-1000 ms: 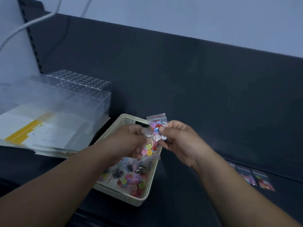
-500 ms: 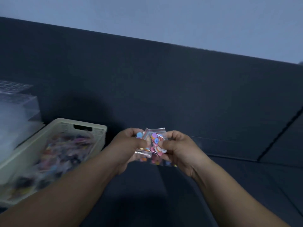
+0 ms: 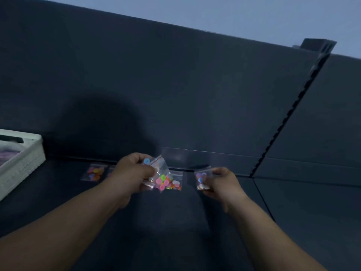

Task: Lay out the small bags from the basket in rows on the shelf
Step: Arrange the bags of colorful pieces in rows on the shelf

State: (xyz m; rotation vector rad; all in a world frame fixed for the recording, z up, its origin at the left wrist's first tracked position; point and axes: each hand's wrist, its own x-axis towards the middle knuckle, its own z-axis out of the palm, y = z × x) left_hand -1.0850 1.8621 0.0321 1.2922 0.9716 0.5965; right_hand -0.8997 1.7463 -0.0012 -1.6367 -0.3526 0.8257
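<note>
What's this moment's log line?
left hand: holds bag bunch | right hand: pinches single bag | laid bag: on shelf | basket: far left

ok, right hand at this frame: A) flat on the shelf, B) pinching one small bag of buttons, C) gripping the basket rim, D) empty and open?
B: the right hand pinches a single small bag of buttons, while the left hand holds the bunch of bags; the basket sits far off to the left.
</note>
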